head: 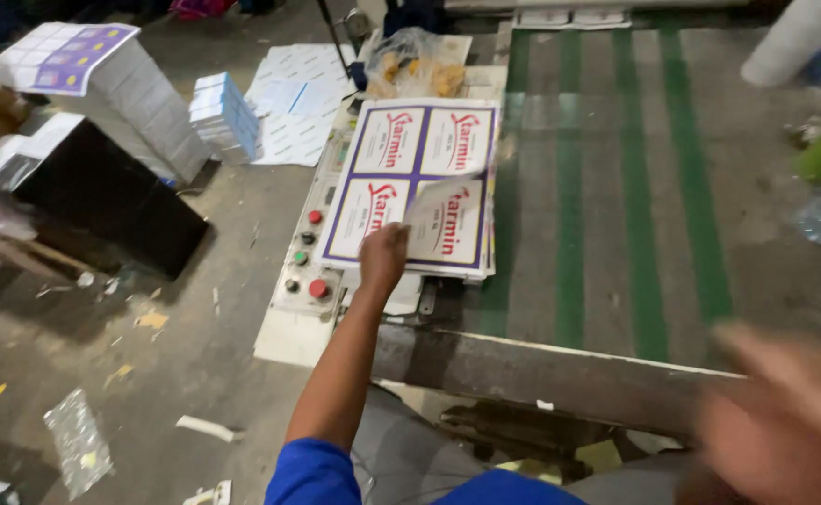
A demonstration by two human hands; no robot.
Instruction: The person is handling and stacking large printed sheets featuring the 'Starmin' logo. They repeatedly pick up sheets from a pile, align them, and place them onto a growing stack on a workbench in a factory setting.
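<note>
One view: the head camera, looking down past a blue sleeve (312, 472) at a machine and the floor.
Left hand: the left hand (383, 254) reaches forward with the arm stretched out, its grip clamped on the lower edge of the top printed sheet (443, 220), which curls upward at that corner.
Sheet stack: the stack of printed sheets (410, 140) lies flat on the counter (607, 196), just right of the control panel; each sheet is white with four purple-framed panels.
Right hand: the right hand (784, 421) sits at the lower right, close to the lens and heavily blurred; fingers look spread, holding nothing, but I cannot tell for sure.
Counter: grey surface with green stripes running away from the camera.
Control panel: the control panel (308, 257) carries red and green buttons, just left of the hand.
Floor: stacks of white cartons (223, 117), a black box (102, 192) and paper scraps lie on the concrete floor (195, 346).
Behind the stack: a clear plastic bag (415, 61) with yellowish contents.
</note>
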